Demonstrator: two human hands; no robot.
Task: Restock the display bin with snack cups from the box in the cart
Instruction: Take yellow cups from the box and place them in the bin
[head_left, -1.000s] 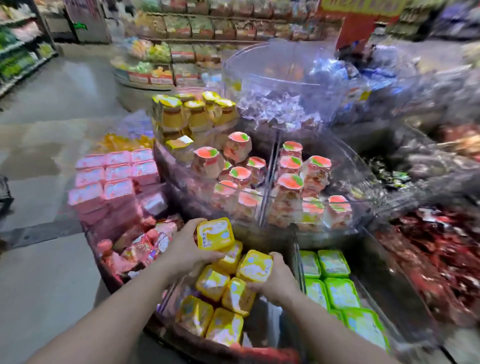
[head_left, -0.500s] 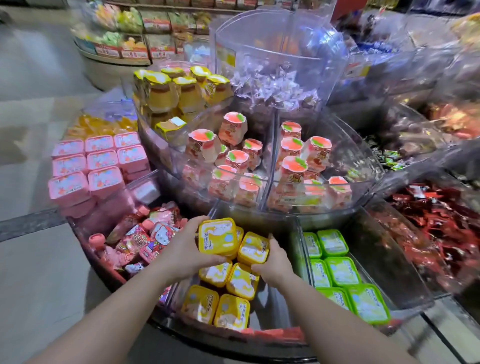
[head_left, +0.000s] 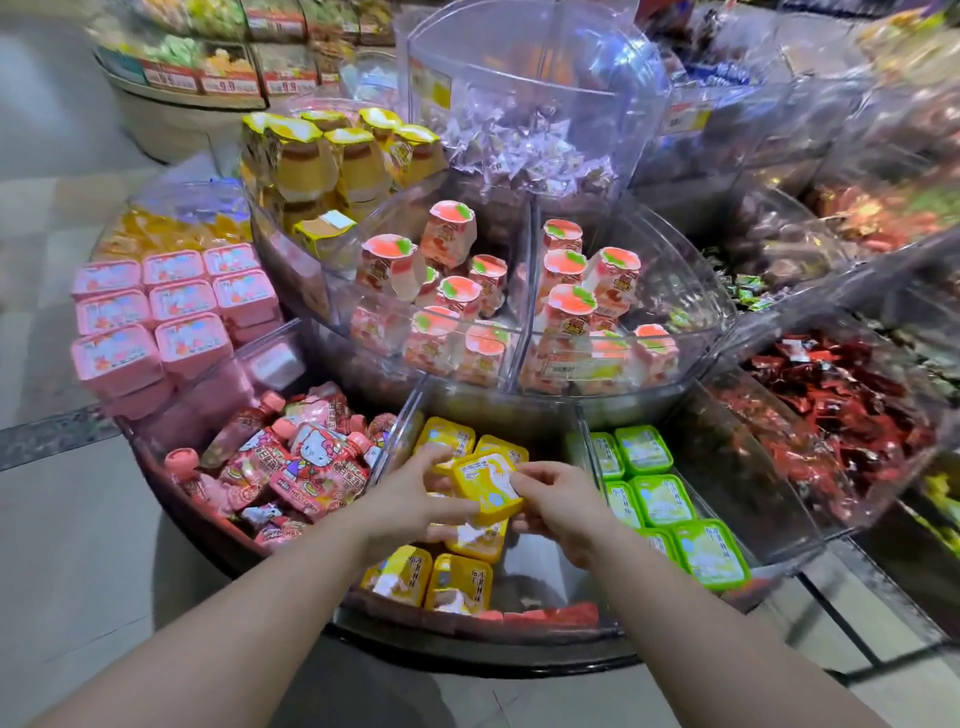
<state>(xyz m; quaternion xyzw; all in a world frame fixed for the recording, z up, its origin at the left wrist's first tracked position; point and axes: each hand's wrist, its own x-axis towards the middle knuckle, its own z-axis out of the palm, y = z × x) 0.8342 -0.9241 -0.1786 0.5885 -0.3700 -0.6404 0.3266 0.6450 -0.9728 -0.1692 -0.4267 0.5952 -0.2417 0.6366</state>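
Both hands, left hand (head_left: 410, 499) and right hand (head_left: 558, 506), grasp one yellow cup (head_left: 485, 486) above the near clear bin (head_left: 540, 566) of yellow cups.

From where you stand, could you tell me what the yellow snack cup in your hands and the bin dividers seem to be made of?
The yellow snack cup, held between the left hand and right hand, looks like glossy moulded plastic with a printed film lid: it has a rigid rim and sheen. The bin dividers seem to be clear acrylic or similar hard plastic: see-through, with bright edge reflections.
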